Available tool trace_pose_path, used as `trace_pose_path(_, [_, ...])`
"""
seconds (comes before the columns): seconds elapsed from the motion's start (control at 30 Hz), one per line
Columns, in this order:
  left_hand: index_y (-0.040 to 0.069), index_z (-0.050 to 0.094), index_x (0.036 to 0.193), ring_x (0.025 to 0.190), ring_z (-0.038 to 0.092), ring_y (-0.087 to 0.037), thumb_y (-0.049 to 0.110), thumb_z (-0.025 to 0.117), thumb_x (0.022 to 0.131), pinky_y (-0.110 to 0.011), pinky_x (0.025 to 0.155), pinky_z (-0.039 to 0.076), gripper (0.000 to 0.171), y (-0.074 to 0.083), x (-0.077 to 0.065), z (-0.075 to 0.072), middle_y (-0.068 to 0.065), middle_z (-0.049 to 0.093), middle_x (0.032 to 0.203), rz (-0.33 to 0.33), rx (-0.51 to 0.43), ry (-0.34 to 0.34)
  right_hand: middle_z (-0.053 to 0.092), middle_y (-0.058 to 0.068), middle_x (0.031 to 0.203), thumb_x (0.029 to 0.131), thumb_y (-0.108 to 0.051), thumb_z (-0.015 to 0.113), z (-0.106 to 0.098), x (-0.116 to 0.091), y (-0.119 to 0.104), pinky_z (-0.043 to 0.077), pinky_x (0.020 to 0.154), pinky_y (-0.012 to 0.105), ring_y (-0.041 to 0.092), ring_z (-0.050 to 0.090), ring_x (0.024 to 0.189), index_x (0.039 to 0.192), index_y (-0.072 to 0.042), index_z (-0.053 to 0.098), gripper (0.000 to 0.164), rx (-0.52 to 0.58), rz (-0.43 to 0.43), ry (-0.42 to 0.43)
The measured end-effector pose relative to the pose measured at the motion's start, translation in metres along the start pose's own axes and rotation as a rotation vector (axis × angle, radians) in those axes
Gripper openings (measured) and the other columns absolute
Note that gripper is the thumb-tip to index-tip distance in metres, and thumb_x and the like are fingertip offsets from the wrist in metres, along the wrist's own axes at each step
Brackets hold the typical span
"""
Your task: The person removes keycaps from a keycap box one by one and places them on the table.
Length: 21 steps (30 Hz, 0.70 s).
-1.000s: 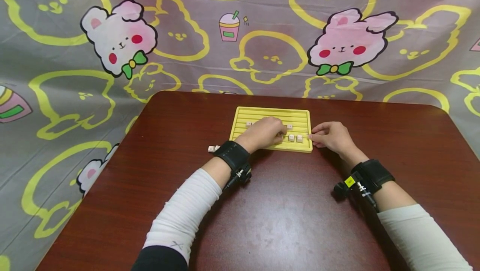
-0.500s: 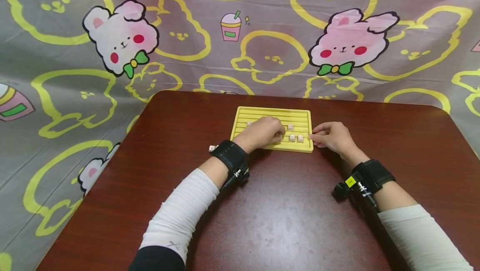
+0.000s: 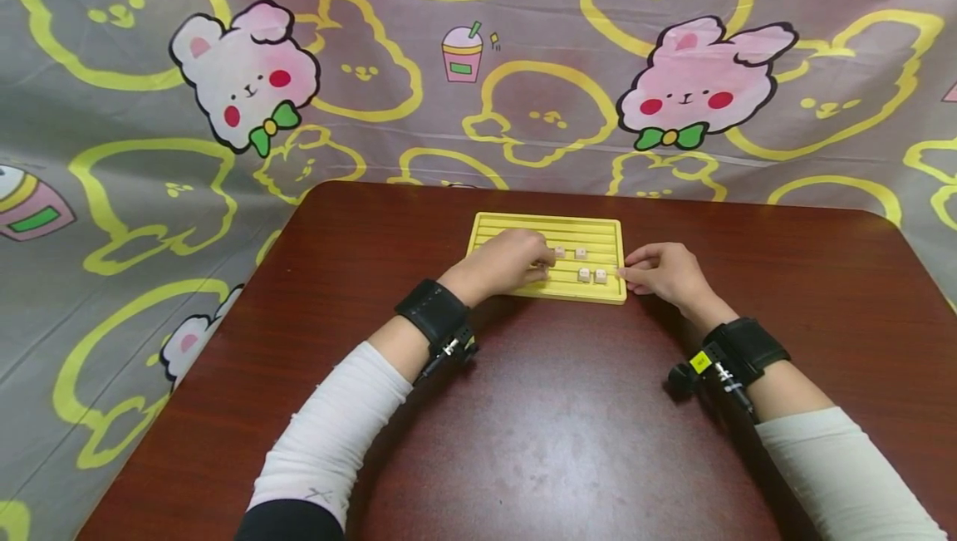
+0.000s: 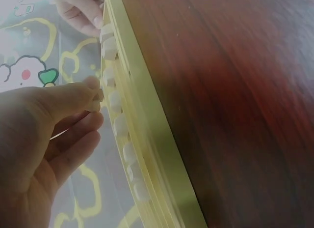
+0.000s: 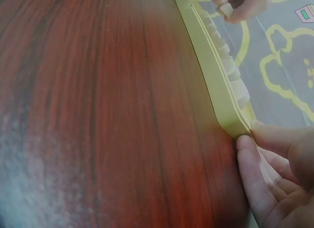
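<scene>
While right hand [image 3: 665, 275] pinches tray [image 3: 583, 230], left hand [image 3: 505, 261] pinches block [image 5: 226, 11]; seemingly placing step, next likely calling for lowering into tray below left hand.

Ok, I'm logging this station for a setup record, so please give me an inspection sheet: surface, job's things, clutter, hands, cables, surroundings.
Surface: glossy reddish-brown table.
Job's things: yellow ridged tray; small white blocks in it, markings too small to read.
Clutter: nothing seen.
Hands: left hand pinches a single block; right hand pinches the tray's right edge.
Cables: connector-like parts at the wrists; no long run made out.
Surroundings: cartoon-printed cloth backdrop behind the table.
</scene>
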State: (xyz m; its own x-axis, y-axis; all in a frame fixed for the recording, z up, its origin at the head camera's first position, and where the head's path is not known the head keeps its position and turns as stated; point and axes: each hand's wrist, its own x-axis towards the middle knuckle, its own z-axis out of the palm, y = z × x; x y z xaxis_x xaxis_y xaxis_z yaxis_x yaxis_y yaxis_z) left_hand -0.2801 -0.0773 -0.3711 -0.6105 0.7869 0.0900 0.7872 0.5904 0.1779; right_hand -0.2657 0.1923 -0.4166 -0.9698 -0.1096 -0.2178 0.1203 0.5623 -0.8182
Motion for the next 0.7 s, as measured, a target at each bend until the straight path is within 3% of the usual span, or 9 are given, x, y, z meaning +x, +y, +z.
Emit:
trace_pose_path(0.37, [0.013, 0.072, 0.084, 0.071, 0.051, -0.011, 0.01, 0.071, 0.089, -0.027, 0.067, 0.044, 0.006, -0.008, -0.022, -0.006, 0.002, 0.061, 0.075, -0.027, -0.002, 0.018, 0.071, 0.025, 0.109, 0.09, -0.016, 0.072, 0.0, 0.001, 0.001, 0.061, 0.068, 0.026, 0.008, 0.068, 0.072, 0.118, 0.008, 0.062, 0.038, 0.002, 0.0, 0.001])
trace_pose_path(0.7, [0.014, 0.069, 0.081, 0.072, 0.051, -0.012, 0.011, 0.072, 0.089, -0.026, 0.068, 0.045, 0.009, -0.008, -0.036, -0.012, 0.003, 0.059, 0.076, -0.034, -0.001, 0.024, 0.071, 0.025, 0.109, 0.091, -0.016, 0.072, 0.0, 0.001, 0.0, 0.06, 0.068, 0.026, 0.008, 0.068, 0.071, 0.119, 0.008, 0.062, 0.038, 0.007, 0.008, -0.003])
